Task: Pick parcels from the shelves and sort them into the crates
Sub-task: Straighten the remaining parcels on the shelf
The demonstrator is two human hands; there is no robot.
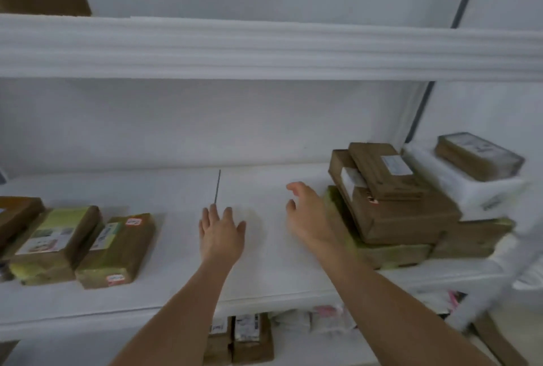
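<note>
A: What sat at nine o'clock on the white shelf?

B: A cluster of brown parcels lay flat there. One with a large pale label leaned on a neighbour, and just beside it, toward the centre, lay a brown parcel with small red stickers. Another brown parcel was cut off by the frame's edge.

A: And the hands?

B: The left hand was stretched over the bare middle of the shelf, palm down, fingers straight and spread, grasping nothing. I could not tell whether it touched the surface. The right hand reached toward two o'clock, fingers loosely curved and released, thumb apart, just beside a stack of cardboard parcels but gripping none of them.

A: Describe that stack.

B: At three o'clock a greenish-brown flat parcel lay lowest, a large cardboard box on it, and a smaller labelled box on top, tilted. Further right a white padded packet carried another brown parcel, blurred.

A: Anything below?

B: At six o'clock, on the lower shelf, two brown parcels stood side by side between the forearms, with pale plastic bags to their right. Labels were too blurred to read.
</note>
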